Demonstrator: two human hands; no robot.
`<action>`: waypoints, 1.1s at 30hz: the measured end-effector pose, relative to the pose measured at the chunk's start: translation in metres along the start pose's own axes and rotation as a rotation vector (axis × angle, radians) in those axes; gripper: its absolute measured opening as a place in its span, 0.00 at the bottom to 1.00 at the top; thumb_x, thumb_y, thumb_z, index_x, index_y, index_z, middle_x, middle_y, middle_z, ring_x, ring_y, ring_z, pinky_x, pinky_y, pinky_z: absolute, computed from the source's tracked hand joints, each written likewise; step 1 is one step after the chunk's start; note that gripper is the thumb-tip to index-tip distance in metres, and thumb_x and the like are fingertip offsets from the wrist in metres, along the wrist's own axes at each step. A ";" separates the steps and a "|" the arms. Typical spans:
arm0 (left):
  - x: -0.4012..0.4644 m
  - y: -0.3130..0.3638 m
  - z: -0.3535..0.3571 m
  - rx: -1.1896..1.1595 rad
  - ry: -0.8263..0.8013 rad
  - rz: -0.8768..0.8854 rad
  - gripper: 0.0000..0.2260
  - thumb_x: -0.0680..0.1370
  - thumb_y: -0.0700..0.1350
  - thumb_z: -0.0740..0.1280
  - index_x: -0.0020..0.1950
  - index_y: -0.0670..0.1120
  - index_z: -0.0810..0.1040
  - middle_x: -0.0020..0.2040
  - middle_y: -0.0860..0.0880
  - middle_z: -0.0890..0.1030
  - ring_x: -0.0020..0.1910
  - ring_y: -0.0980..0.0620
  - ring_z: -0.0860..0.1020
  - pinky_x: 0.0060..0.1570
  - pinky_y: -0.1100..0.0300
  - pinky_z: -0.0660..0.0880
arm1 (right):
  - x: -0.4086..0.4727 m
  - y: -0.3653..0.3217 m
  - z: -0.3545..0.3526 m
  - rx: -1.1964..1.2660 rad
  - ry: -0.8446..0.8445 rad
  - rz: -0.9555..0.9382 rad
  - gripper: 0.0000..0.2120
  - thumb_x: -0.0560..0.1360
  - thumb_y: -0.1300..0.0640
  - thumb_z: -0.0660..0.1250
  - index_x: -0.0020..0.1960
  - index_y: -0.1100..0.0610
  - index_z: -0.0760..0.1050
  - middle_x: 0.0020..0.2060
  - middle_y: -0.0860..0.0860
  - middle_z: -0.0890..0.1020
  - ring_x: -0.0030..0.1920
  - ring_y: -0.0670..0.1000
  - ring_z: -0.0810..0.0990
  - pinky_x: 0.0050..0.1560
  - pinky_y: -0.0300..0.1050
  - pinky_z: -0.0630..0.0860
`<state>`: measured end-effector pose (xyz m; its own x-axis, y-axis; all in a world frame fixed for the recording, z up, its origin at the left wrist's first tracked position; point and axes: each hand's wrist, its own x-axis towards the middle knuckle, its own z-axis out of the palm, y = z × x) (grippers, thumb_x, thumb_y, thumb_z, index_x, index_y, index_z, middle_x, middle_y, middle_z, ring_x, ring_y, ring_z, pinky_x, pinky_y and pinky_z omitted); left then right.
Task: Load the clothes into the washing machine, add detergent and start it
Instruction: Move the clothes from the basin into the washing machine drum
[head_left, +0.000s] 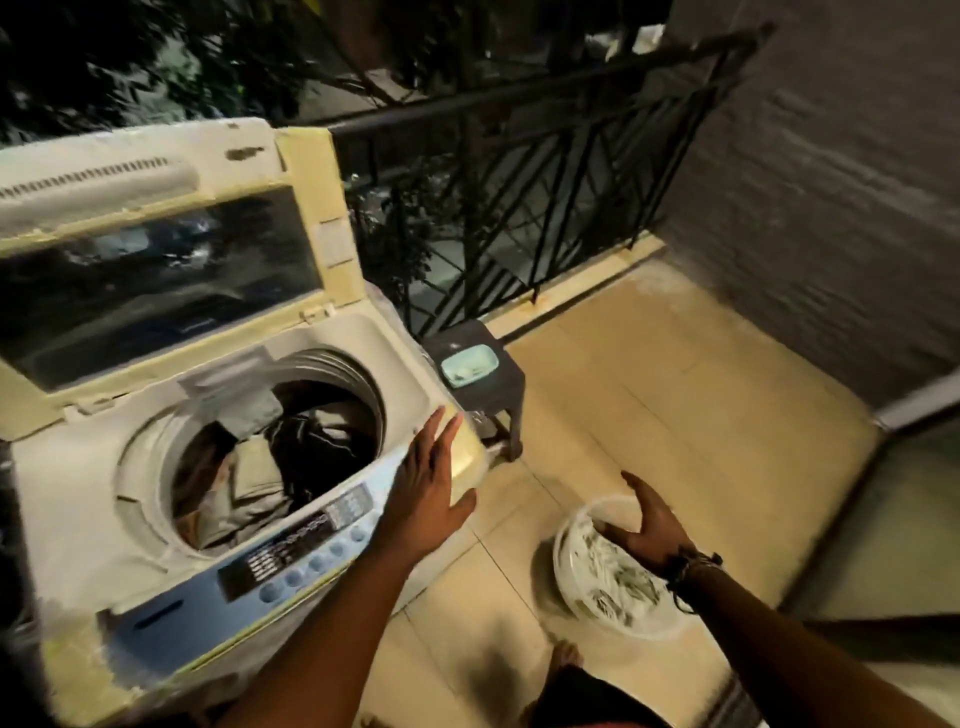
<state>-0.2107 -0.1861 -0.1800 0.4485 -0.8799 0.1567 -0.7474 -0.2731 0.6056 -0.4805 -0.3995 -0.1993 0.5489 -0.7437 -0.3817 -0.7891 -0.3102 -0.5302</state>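
Clothes (618, 587) remaining to be loaded lie in a white basin (563, 564) on the tiled floor, nearest the viewer and to the right of the washing machine (130, 519). The cloth inside appears pale with dark markings; motion blur prevents finer description.

Right hand (647, 525) is directly above the basin's near rim, fingers spread wide, palm turned down and inward, holding nothing. Whether it touches the cloth cannot be told. A dark band sits on that wrist. This hand is plainly the nearer of the two to the remaining load, which lies just below and slightly ahead of the palm.

Left hand (428, 486) is open and flat, fingers together and extended, empty, over the front right corner of the machine beside the control panel (306, 551). Contact with the casing looks likely but is not certain.

Beyond the hands, the drum opening (270, 457) is exposed, lid (156, 270) standing raised behind it. Beige and dark garments already lie in the drum, which appears partly filled.

Governing relation, in my judgement: the basin lies low and right, the drum up and left of it, so the next transfer calls for a lift from the right hand and a carry leftward across the panel edge.

Further off, a small dark stool (498, 379) carries a teal tray (470, 364); no detergent container can be identified.
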 end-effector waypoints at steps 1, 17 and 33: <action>0.005 0.009 0.016 0.001 -0.038 0.034 0.45 0.73 0.53 0.70 0.82 0.51 0.46 0.82 0.48 0.48 0.81 0.45 0.55 0.72 0.45 0.67 | -0.003 0.018 -0.007 0.010 -0.011 0.020 0.47 0.69 0.38 0.76 0.80 0.50 0.57 0.77 0.52 0.66 0.75 0.56 0.66 0.73 0.53 0.66; 0.090 0.104 0.415 0.044 -0.592 0.010 0.44 0.71 0.52 0.74 0.81 0.51 0.54 0.82 0.46 0.52 0.81 0.45 0.52 0.74 0.48 0.66 | 0.136 0.326 0.025 -0.275 -0.308 -0.090 0.52 0.68 0.30 0.71 0.82 0.50 0.53 0.79 0.58 0.60 0.78 0.61 0.59 0.75 0.56 0.62; 0.050 -0.109 0.802 0.528 -1.016 -0.100 0.64 0.60 0.61 0.82 0.82 0.51 0.44 0.80 0.33 0.46 0.77 0.26 0.51 0.76 0.34 0.55 | 0.312 0.552 0.334 -0.688 -0.356 0.145 0.49 0.74 0.44 0.73 0.82 0.49 0.44 0.79 0.69 0.48 0.76 0.75 0.53 0.62 0.69 0.69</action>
<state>-0.4996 -0.5120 -0.8639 0.0944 -0.6870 -0.7205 -0.9505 -0.2774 0.1400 -0.6528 -0.6055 -0.8642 0.3907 -0.6069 -0.6921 -0.7895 -0.6075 0.0870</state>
